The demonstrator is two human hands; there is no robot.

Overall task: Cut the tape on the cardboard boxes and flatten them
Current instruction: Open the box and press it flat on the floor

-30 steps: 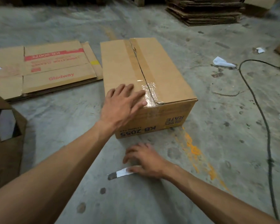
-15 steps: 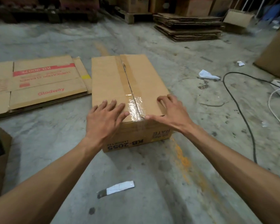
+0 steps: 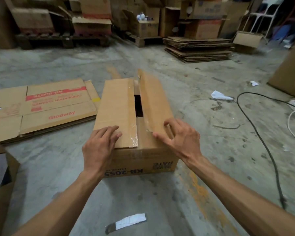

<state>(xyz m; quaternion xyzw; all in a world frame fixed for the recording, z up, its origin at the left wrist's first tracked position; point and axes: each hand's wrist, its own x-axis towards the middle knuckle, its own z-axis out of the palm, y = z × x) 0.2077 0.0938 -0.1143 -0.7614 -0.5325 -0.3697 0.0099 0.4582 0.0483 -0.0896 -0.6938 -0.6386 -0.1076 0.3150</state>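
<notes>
Head view. A cardboard box [image 3: 136, 126] stands on the concrete floor [image 3: 186, 193] at the centre of the view, its printed end wall facing the person. The tape [image 3: 134, 136] along the top seam is parted: clear strips cling to the inner edges of both top flaps. The left flap [image 3: 116, 108] lies flat; the right flap [image 3: 154, 101] is tilted up along the seam, and a dark gap into the box shows between the two.

The left hand [image 3: 99, 147] rests on the near corner of the left flap, at 9 o'clock from the seam, its grip spread with fingers nearly straight and laid on the cardboard. The right hand [image 3: 180, 135] is at 3 o'clock from the seam; its grip pinches the near edge of the right flap, thumb at the taped corner, fingers curled over the flap's upper face.

A knife [image 3: 126, 223] with a pale wrapped handle lies on the floor at 6 o'clock from the box, apart from both hands. A flattened box [image 3: 41, 108] with red print lies at 9 o'clock, just beside the standing box. A stack of flattened cardboard [image 3: 197, 48] sits at 1 o'clock, well apart. A black cable [image 3: 259, 133] curves over the floor at 3 o'clock, with a scrap of white paper [image 3: 220, 96] near it. An open box [image 3: 0, 176] is cut off by the frame edge at 8 o'clock.
</notes>
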